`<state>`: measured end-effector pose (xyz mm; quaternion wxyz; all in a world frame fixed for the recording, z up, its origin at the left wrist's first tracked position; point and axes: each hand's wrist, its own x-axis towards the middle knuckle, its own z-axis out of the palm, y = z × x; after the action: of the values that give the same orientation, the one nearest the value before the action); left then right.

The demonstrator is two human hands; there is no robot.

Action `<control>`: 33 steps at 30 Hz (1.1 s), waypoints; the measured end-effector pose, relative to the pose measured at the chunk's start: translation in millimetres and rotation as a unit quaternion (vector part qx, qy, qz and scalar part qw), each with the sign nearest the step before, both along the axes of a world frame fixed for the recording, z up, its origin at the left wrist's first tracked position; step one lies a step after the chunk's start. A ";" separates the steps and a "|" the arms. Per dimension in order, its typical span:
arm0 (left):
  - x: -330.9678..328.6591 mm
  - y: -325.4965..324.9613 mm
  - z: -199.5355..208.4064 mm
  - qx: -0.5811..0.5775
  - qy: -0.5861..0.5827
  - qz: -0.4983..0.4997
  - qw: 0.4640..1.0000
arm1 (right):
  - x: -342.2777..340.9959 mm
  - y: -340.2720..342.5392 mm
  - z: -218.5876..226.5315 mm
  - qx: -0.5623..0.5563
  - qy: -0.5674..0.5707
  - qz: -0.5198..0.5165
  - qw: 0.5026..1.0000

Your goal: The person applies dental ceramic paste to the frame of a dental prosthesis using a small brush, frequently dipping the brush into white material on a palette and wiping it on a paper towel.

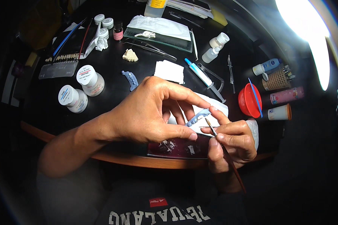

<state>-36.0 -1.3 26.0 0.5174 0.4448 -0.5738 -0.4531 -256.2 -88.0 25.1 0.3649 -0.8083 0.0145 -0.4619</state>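
Between the thumb and fingers of my left hand [144,110] is a curved blue-grey dental mould [194,119] with whitish tooth shapes along it. My right hand [236,140] pinches a fine paintbrush [235,171] with a dark red handle. The brush tip points at the mould's white part; whether it touches is too small to tell. A right fingertip rests by the mould's far right end. Beneath the hands are a white tissue [219,107] and a dark maroon slab [182,150] with smears of white material. A second blue-grey mould [130,80] lies beyond my left hand.
Two white-capped jars [91,80] stand at left. Farther back are a tooth model [130,55], tweezers [154,48], a folded white pad [169,71] and a blue syringe [204,78]. To the right sit a red bowl [248,100] and a woven holder [275,79]. A bright lamp [308,33] hangs upper right.
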 end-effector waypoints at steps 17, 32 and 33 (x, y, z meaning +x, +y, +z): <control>1.3 0.1 1.8 -0.013 -0.032 0.011 0.999 | -0.1 0.7 -0.6 -0.011 0.004 -0.005 1.000; -0.4 1.5 4.5 0.037 0.078 -0.031 0.996 | -2.9 4.7 4.8 -0.016 0.058 -0.015 0.998; -0.3 1.0 4.8 0.038 0.078 -0.033 0.996 | -2.2 3.1 3.0 -0.016 0.059 -0.016 0.998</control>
<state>-36.3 -0.2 30.8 0.5279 0.4085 -0.5286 -0.5244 -258.4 -84.9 28.1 0.3429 -0.8395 0.0419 -0.4195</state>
